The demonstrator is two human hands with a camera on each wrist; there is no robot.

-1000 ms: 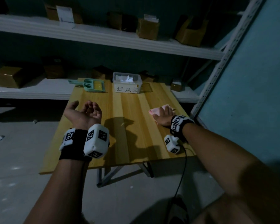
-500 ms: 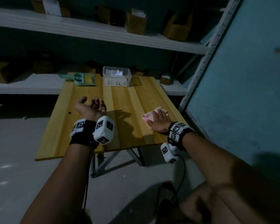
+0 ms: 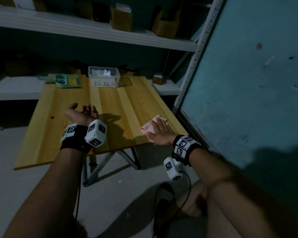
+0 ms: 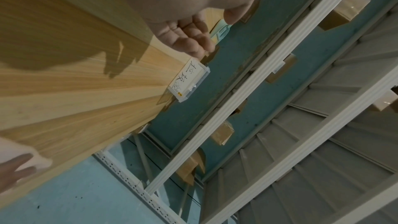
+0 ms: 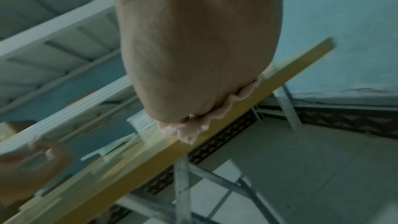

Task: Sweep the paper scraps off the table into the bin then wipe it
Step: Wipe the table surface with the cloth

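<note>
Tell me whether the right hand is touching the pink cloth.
Touching. The head view shows the right hand lying flat on the pink cloth on the table; the right wrist view shows cloth bunched under the palm.

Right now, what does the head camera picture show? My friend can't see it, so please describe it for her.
A person's right hand presses a pink cloth flat near the right edge of a wooden table, while the left hand rests palm-up with loosely curled fingers, holding nothing. At the far edge sit a clear bin holding paper scraps and a green dustpan.
</note>
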